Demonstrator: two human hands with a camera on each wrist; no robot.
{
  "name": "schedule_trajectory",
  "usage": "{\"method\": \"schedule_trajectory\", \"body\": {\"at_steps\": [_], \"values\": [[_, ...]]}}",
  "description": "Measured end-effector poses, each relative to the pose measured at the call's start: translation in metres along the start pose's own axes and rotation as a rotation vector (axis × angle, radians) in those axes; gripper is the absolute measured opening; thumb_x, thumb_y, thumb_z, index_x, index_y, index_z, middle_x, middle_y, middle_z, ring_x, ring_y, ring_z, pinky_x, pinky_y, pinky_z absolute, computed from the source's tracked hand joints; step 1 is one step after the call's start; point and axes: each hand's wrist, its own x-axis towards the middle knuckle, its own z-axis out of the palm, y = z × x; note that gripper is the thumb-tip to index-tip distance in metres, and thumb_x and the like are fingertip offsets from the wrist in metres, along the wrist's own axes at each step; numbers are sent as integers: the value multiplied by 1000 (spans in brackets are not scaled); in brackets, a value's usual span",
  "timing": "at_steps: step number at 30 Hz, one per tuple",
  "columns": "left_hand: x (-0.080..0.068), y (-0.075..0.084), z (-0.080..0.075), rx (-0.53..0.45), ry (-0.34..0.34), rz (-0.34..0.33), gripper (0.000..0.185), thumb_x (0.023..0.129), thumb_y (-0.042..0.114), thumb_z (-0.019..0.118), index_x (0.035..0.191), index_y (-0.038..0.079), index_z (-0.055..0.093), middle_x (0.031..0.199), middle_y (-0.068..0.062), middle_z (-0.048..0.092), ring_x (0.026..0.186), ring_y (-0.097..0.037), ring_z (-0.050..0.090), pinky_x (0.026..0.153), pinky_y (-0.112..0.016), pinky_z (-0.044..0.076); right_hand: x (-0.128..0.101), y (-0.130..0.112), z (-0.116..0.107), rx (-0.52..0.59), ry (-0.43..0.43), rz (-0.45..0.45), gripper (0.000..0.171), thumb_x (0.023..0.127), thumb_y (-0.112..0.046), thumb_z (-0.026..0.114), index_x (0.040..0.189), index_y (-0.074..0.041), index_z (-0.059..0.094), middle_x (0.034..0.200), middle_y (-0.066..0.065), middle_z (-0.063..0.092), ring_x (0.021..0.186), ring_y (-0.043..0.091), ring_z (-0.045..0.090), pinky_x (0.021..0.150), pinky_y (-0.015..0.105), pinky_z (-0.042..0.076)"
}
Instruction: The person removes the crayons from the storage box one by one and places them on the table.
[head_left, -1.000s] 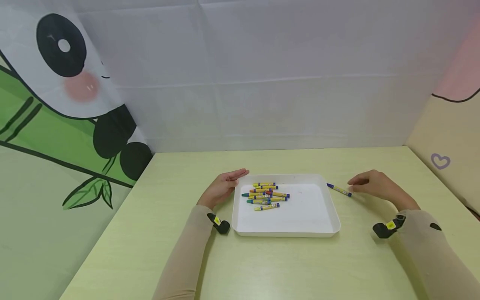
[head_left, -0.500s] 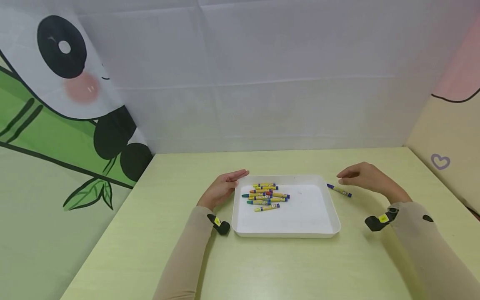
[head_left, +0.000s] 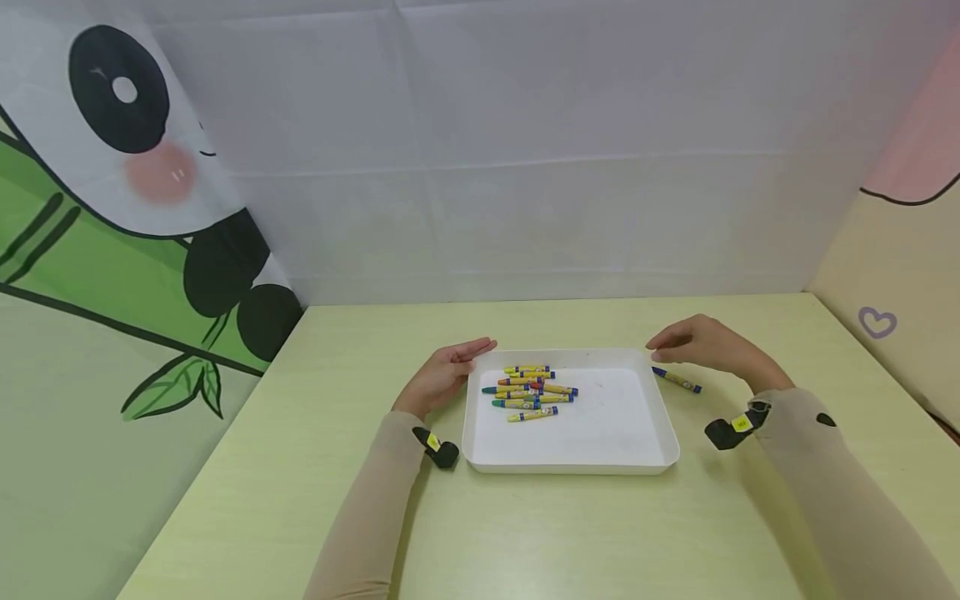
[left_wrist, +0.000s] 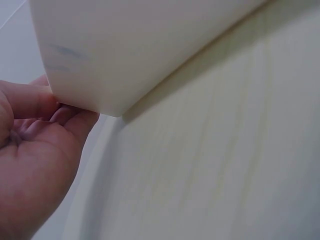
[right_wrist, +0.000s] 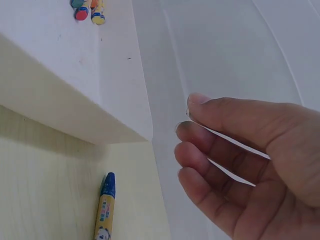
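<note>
My left hand point(head_left: 437, 382) grips the white tray point(head_left: 570, 450) at its back left corner. In the left wrist view, the thumb and bent fingers point(left_wrist: 75, 122) meet the tray's edge. Several yellow-wrapped crayons point(head_left: 534, 414) lie in a loose pile in the tray's left half. Just outside the right wall, a dark blue crayon point(head_left: 677, 381) lies slanted on the table. My right hand point(head_left: 708, 344) hovers above the table by the tray's back right corner, behind that crayon. Its fingers point(right_wrist: 202, 188) are loosely bent, apart from the thumb, and hold nothing.
The pale wooden table point(head_left: 525, 533) runs back to a white cloth wall point(head_left: 525, 225). Side panels with cartoon drawings stand at the left point(head_left: 187, 450) and right point(head_left: 892, 267). A small black camera sits on each wrist.
My right hand has moved left and a little farther back, from the blue crayon's right end to the tray's back right corner. The left hand, tray and crayons have stayed put.
</note>
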Motion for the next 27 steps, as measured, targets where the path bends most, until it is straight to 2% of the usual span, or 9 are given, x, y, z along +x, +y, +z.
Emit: {"method": "schedule_trajectory", "body": {"at_steps": [13, 27], "values": [[0, 0, 1, -1, 14, 1, 48, 100, -5, 34, 146, 8, 41, 150, -3, 43, 143, -19, 32, 116, -38, 29, 24, -12, 17, 24, -65, -18, 37, 90, -28, 66, 118, -5, 68, 121, 14, 66, 109, 27, 62, 93, 45, 51], [-1, 0, 0, 10, -4, 16, 49, 99, -7, 32, 147, 6, 40, 152, -7, 40, 144, -21, 29, 116, -39, 28, 51, -25, 45, -16, -136, -20, 31, 89, -24, 69, 114, -6, 71, 111, 6, 71, 97, 16, 63, 91, 41, 51]]}}
